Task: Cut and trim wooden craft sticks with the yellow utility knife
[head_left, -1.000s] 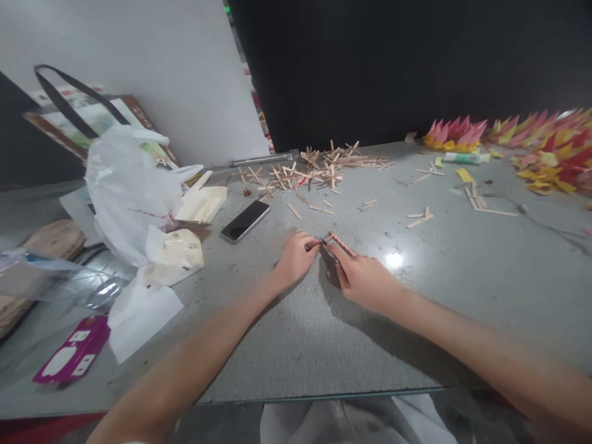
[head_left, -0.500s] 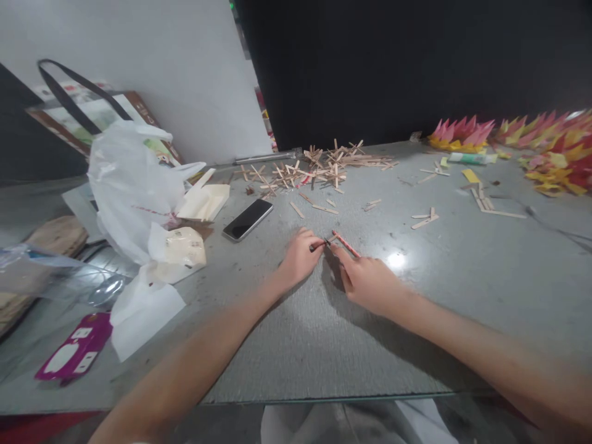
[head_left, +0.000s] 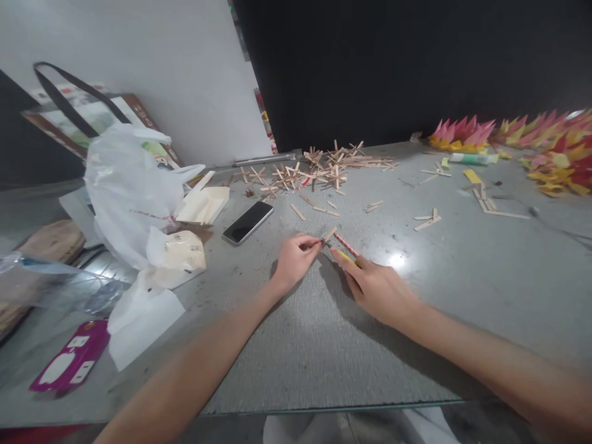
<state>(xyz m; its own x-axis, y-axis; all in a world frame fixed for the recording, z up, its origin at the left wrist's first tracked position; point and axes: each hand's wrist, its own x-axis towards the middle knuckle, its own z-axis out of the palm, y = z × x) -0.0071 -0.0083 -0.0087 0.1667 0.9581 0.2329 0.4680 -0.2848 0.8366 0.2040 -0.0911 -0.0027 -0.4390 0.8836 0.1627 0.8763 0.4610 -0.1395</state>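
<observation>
My left hand (head_left: pixel 296 259) is closed in a pinch at one end of a small flat wooden stick (head_left: pixel 331 233), whose pale tip points away from me. My right hand (head_left: pixel 377 285) is wrapped around a slim yellow-handled cutter (head_left: pixel 346 255), index finger along its top. The cutter's dark tip meets the stick beside my left fingertips. Just beyond my right fingers is a red-and-white patterned rod (head_left: pixel 346 243), perhaps a pencil; its near end is hidden behind the hand, and I cannot tell whether the hand touches it.
A heap of wooden sticks (head_left: pixel 324 166) lies at the back, with loose sticks (head_left: pixel 428 219) nearer. A phone (head_left: pixel 248 222), plastic bag (head_left: pixel 129 185) and purple case (head_left: pixel 71 361) occupy the left. Folded paper flowers (head_left: pixel 462 132) and a glue tube (head_left: pixel 472 159) are far right.
My right hand has drawn back slightly towards me and right, uncovering the yellow handle. More of the wooden stick's tip shows. My left hand has shifted a little left.
</observation>
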